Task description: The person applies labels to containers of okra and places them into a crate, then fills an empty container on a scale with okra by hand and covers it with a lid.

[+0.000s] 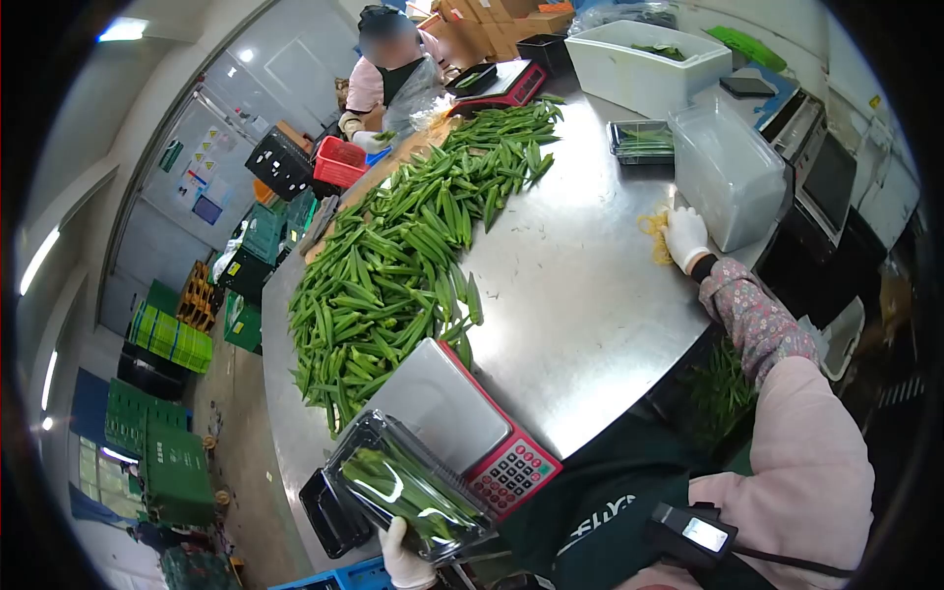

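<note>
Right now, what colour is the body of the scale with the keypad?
Red, under a silver weighing plate, on the scale; seen in the head view.

Steel counter (pixel 580 285) carries a long okra heap (pixel 403 256) along its left edge, a red scale (pixel 462 423) at the near edge, rubber bands (pixel 656 236) by the right edge.

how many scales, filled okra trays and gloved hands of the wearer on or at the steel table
Scales: 2, near scale and far scale
Filled okra trays: 2, held tray and far tray
Gloved hands: 2, left hand and right hand
Total: 6
</note>
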`<state>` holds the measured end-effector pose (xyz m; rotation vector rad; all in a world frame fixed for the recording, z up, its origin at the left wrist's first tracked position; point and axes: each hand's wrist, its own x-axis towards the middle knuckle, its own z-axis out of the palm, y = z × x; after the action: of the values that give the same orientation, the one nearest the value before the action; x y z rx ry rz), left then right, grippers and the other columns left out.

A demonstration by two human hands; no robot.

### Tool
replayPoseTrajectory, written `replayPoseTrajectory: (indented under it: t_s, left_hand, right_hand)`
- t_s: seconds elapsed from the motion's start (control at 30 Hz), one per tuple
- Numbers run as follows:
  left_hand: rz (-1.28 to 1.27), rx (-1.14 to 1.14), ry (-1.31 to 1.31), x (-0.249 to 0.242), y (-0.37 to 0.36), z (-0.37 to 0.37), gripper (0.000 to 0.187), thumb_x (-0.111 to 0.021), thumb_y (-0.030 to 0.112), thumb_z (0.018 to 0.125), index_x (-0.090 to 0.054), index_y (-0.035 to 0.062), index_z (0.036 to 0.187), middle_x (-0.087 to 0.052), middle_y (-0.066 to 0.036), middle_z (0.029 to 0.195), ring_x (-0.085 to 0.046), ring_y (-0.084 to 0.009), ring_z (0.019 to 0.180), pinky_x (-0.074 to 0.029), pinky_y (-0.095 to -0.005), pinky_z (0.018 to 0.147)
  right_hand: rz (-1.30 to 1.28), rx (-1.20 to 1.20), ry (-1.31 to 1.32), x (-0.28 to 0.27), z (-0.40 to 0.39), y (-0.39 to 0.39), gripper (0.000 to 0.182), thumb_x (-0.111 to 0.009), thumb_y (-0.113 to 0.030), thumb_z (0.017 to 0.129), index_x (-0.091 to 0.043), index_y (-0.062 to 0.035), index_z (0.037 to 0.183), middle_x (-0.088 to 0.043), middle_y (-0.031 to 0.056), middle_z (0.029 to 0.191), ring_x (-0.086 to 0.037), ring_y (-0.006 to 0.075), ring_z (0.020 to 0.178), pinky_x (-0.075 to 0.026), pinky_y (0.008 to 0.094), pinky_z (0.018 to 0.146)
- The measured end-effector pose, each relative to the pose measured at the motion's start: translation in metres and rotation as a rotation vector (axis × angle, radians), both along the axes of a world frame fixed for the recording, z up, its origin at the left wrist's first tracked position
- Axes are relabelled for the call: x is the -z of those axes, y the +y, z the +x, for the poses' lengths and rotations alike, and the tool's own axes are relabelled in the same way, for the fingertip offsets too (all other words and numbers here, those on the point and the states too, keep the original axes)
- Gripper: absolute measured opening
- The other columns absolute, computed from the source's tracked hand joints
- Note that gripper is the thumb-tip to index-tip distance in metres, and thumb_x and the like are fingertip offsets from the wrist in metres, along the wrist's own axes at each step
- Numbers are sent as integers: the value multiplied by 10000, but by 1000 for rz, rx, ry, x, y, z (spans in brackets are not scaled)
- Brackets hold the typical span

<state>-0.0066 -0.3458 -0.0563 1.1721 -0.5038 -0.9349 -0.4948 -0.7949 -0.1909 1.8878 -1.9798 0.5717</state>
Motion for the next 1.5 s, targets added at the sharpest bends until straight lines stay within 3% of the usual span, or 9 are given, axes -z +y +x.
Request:
replayPoseTrajectory:
  t_s: [0.43, 0.53, 0.7, 0.77, 0.97, 1.07, 1.23, 1.3, 1.5]
  left_hand:
    - [-55, 69, 224, 20, -21, -55, 507, -628, 235, 927, -520, 4, 1365, -641, -134, 1269, -635, -285, 1114, -489, -434, 996]
    - [-71, 81, 205, 25, -25, -67, 493, -635, 216, 918, -533, 7, 1353, -656, -123, 1245, -652, -272, 1090, -521, -417, 956]
    - [-67, 133, 227, 15, -37, -90, 458, -662, 144, 880, -574, 13, 1310, -677, -101, 1218, -659, -245, 1100, -516, -385, 976]
    - [-33, 156, 280, 16, -34, -92, 572, -679, 157, 873, -485, -7, 1385, -636, -129, 1253, -638, -266, 1095, -504, -384, 965]
    - [-24, 137, 309, 24, -32, -92, 471, -652, 144, 882, -559, 7, 1323, -672, -111, 1227, -659, -264, 1098, -515, -406, 977]
    - [-7, 245, 336, 29, -34, -92, 499, -630, 150, 893, -521, 6, 1357, -657, -104, 1230, -641, -266, 1120, -497, -405, 998]
    - [-64, 255, 368, 30, -48, -107, 505, -623, 93, 887, -500, 1, 1368, -630, -80, 1244, -613, -209, 1111, -466, -336, 973]
    - [-46, 324, 352, 12, -52, -117, 486, -624, 113, 899, -506, -2, 1357, -629, -69, 1230, -608, -190, 1106, -466, -330, 966]
    - [-102, 393, 401, 14, -47, -117, 494, -641, 162, 910, -511, 2, 1359, -630, -57, 1222, -614, -145, 1087, -484, -284, 914]
  right_hand:
    - [-224, -176, -241, -49, -7, 21, 181, -643, -249, 888, -746, -100, 878, -703, 97, 888, -666, 272, 856, -526, 421, 749]
    - [183, -306, -1093, -83, 19, 40, 250, -709, -296, 868, -771, -61, 923, -723, 144, 796, -698, 295, 719, -537, 389, 685]
    - [-75, -367, -573, -46, 29, 27, 231, -679, -264, 866, -768, -55, 909, -724, 155, 815, -705, 314, 722, -545, 412, 654]
    - [195, -42, -31, -40, 18, 17, 236, -659, -279, 873, -770, -77, 925, -721, 152, 807, -699, 349, 729, -549, 419, 664]
    - [-139, -227, -254, -78, 22, 37, 222, -649, -207, 868, -705, -27, 751, -685, 151, 688, -702, 290, 651, -551, 413, 594]
    - [423, -628, -1253, -110, 62, 67, 217, -643, -228, 950, -735, -41, 891, -646, 0, 670, -575, 67, 548, -462, 241, 477]
    - [889, -880, -1278, -132, 163, 170, 203, -649, -236, 960, -742, -55, 964, -682, -29, 788, -498, 35, 536, -404, 197, 488]
    - [1081, -943, -1248, -126, 193, 203, 245, -628, -221, 974, -751, -9, 973, -669, -15, 739, -543, 59, 574, -460, 217, 537]
    - [1753, -1011, -1995, -40, 218, 231, 428, -488, -320, 1047, -512, -44, 1374, -626, 93, 1266, -638, 209, 1080, -559, 355, 898]
